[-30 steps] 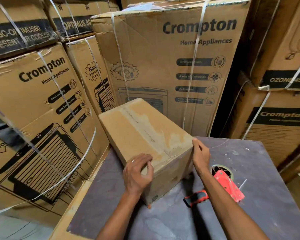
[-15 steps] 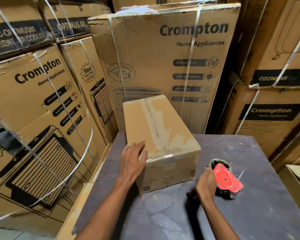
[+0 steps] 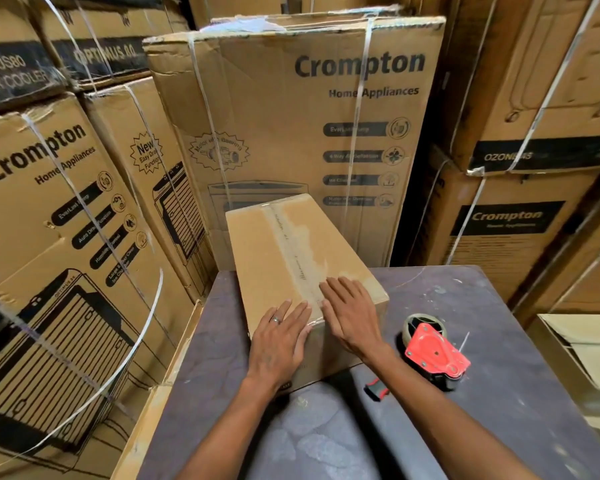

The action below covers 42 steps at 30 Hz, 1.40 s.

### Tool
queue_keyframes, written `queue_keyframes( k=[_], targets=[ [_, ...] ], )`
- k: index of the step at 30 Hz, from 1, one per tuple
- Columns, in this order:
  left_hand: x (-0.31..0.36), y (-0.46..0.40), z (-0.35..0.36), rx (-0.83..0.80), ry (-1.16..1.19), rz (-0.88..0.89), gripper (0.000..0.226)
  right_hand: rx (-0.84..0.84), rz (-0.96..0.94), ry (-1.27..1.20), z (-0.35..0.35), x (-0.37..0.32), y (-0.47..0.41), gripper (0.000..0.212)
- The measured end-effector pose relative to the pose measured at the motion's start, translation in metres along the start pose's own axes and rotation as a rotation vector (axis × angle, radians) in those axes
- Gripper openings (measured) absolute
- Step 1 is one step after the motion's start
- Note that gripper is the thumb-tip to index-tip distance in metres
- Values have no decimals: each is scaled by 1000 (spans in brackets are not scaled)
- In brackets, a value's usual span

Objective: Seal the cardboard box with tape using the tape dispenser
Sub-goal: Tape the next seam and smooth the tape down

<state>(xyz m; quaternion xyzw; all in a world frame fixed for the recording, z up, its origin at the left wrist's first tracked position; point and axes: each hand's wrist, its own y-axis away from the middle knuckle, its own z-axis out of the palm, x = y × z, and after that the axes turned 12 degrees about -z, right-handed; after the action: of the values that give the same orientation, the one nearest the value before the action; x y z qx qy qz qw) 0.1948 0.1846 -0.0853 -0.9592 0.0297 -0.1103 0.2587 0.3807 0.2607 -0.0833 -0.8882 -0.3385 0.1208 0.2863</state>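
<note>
Cardboard box [image 3: 291, 258] sits centre frame at the far left edge of the dark table [image 3: 482, 306], long axis running away from me. A strip of clear tape [image 3: 293, 251] already runs down the top seam; pale scuffed patches beside it.

Both palms flat on the near end of the top. Left hand [image 3: 281, 336] lies left of the seam, fingers spread, ring showing. Right hand [image 3: 352, 317] lies right of it, fingertips touching the tape line. Neither hand grips anything; both are open and pressing down.

Red tape dispenser [image 3: 435, 353] lies on the table at lower right of the box, near my right wrist, apart from the box, not in hand. Its dark handle end [image 3: 376, 389] pokes out beside my right forearm.

Step in hand, as I read it: smoothing the seam, holding the flaps closed.

Next move likely calls for the right hand to lift off, reach right and take the dispenser by the handle, while the left keeps the flaps down.
</note>
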Motion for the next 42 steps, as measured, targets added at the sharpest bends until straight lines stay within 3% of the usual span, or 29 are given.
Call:
queue_keyframes(
  k=[7,11,17,25,28,31,36,39,42],
  targets=[
    [-11,11,-4,6,47,-71,40,-22,487,-134,-2,22,-7,59],
    [-8,17,-11,-85,51,-208,47,-166,862,-433,-12,48,-20,79],
    [4,9,-16,-54,340,-550,62,54,879,-647,-18,41,-8,38],
    [-31,-2,-32,-78,628,-887,76,208,991,-826,-22,-2,24,48],
    [-44,-7,-34,-119,713,-944,75,238,986,-919,-21,-20,37,59],
    [-52,-10,-30,-130,766,-969,69,240,970,-965,-25,-26,38,36],
    [-61,-5,-29,-149,763,-971,58,223,993,-955,-29,-36,48,36],
    [-62,2,-39,-122,758,-989,61,272,1006,-990,-35,-51,55,21],
    [-58,16,-49,-91,797,-972,58,296,1037,-999,-41,-62,60,35]
  ],
)
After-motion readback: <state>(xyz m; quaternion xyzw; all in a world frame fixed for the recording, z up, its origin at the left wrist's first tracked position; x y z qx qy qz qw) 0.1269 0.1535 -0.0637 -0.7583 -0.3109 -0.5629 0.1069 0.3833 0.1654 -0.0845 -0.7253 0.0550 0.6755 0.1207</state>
